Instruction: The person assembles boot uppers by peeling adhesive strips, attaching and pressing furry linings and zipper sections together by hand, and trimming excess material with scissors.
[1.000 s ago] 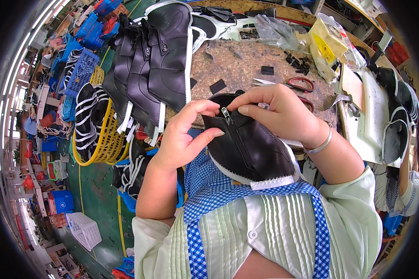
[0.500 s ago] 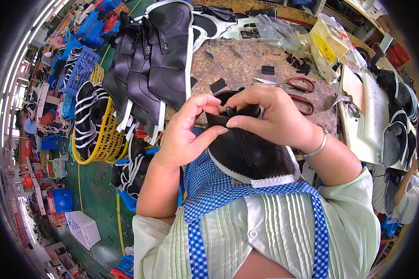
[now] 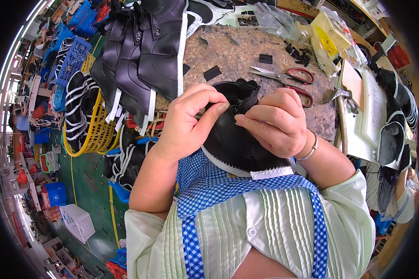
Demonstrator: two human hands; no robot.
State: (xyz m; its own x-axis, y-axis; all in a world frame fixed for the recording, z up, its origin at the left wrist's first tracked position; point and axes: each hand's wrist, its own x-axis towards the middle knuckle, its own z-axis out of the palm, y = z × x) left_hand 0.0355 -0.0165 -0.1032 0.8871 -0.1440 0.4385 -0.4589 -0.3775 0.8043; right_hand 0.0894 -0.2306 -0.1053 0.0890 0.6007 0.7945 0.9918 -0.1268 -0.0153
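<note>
A black leather boot upper (image 3: 239, 146) with a white zigzag-stitched lower edge rests against my apron at the near edge of the workbench. Its dark opening points away from me. My left hand (image 3: 188, 123) is closed in a pinch on the left edge of the opening, thumb against the curled forefinger. On the other side, my right hand (image 3: 278, 124) pinches at the front of the opening with fingers bent; any small part between those fingertips is hidden. Just beyond my right hand lie red-handled scissors (image 3: 297, 75), blades apart.
Several black boot uppers (image 3: 160, 51) are piled at the bench's left. Small black pieces (image 3: 212, 73) lie on the worn bench top (image 3: 246, 51). A yellow-and-white box (image 3: 328, 37) stands far right, near a white board (image 3: 370, 111). A yellow basket (image 3: 95, 128) of uppers sits left.
My right hand has drawn back from above the opening to its right side, uncovering more of it. The left hand stays pinched at the edge. The whole view has shifted slightly.
</note>
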